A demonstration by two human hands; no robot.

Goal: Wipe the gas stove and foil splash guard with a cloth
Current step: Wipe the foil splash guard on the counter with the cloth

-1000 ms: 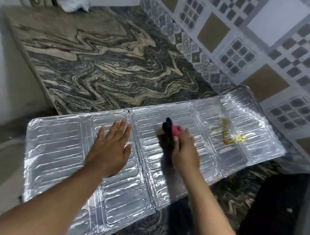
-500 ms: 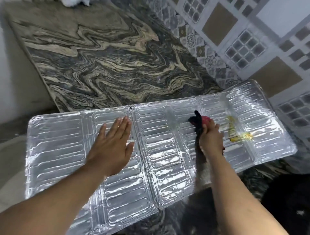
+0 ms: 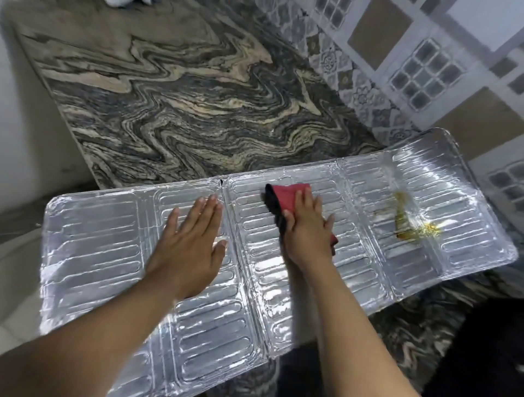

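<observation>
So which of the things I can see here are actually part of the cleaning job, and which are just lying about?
Part of the job:
- foil splash guard, lying flat
- red and black cloth
- right hand, pressing the cloth on the foil
- left hand, flat on the foil
- yellow-brown stain on the foil

Just there:
- marble counter
- tiled wall
- white thing, top edge

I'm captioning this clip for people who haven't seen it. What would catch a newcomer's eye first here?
First the shiny foil splash guard, lying flat across the swirly marble counter. On it the right hand presses a red and black cloth near the middle, while the left hand lies flat on the foil beside it. Toward the right end sits a yellow-brown greasy stain.
</observation>
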